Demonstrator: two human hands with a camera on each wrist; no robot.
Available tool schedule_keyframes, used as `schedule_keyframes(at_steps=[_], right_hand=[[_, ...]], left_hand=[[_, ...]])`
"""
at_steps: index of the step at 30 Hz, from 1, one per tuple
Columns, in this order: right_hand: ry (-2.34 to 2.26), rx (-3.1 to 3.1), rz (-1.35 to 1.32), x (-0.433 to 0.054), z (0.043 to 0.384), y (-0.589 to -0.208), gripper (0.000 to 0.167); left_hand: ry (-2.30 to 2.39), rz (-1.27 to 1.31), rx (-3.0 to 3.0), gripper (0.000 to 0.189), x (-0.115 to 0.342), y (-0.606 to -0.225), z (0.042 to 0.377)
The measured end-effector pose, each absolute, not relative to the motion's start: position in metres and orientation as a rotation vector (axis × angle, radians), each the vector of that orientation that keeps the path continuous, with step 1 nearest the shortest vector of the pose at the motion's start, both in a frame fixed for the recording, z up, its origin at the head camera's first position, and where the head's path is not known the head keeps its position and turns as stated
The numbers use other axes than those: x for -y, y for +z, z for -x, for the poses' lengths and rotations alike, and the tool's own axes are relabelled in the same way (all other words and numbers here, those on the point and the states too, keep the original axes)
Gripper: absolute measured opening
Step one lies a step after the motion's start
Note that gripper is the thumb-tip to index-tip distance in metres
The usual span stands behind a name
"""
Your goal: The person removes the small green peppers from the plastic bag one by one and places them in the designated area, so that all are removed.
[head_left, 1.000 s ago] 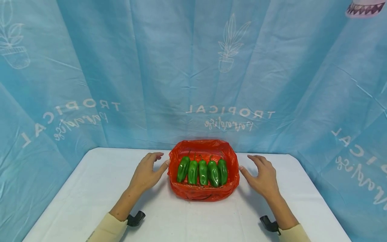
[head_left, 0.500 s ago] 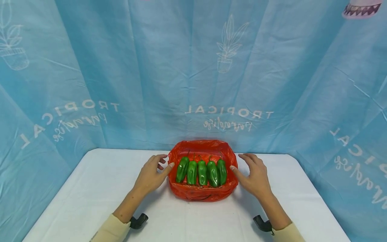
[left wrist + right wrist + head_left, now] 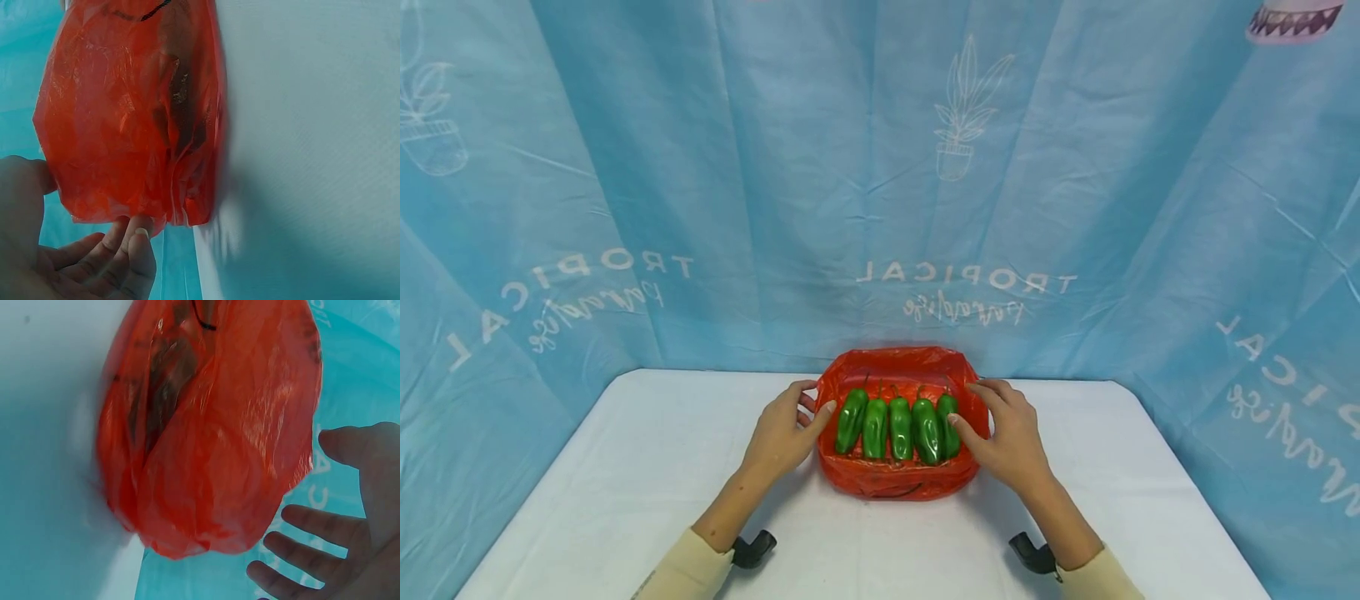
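An open red plastic bag (image 3: 898, 481) stands on the white table with its mouth spread wide. Several green peppers (image 3: 901, 427) lie side by side inside, stems pointing away. At the bag's left rim is my left hand (image 3: 780, 433), thumb over the edge; the left wrist view shows its fingertips right at the outer wall of the bag (image 3: 112, 125). My right hand (image 3: 1011, 437) is at the right rim, its thumb overlapping the rightmost pepper in the head view. Seen from the right wrist, that hand's fingers are spread beside the bag (image 3: 212, 469), with a gap between.
A white cloth covers the table (image 3: 880, 550). Close behind its far edge and along both sides hangs a blue printed curtain (image 3: 820, 167). Black wrist mounts (image 3: 754, 550) jut inward from both wrists near the cuffs.
Both hands have moved inward to the bag's sides, the right one travelling further left until its thumb is over the bag's mouth. The bag and peppers have stayed in place.
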State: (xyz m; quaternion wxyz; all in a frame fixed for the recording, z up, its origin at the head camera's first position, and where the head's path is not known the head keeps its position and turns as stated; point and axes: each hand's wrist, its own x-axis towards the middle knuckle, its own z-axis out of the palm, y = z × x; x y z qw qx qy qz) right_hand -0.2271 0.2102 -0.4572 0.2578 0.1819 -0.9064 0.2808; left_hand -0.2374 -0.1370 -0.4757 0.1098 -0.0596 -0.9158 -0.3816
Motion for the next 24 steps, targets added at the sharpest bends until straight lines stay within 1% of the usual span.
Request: schedule_keyframes(at_steps=[11, 20, 24], right_hand=[[0.762, 2.484, -0.551, -0.19, 0.228, -0.453, 0.047], [0.767, 2.467, -0.597, -0.176, 0.232, -0.448, 0.042], [0.8, 2.529, -0.565, -0.17, 0.234, -0.447, 0.042]], left_hand=[[-1.161, 0.214, 2.611, 0.044, 0.14, -0.479, 0.24], [-1.176, 0.277, 2.522, 0.041, 0.139, -0.478, 0.24], [-1.189, 0.288, 2.523, 0.041, 0.137, -0.48, 0.24]])
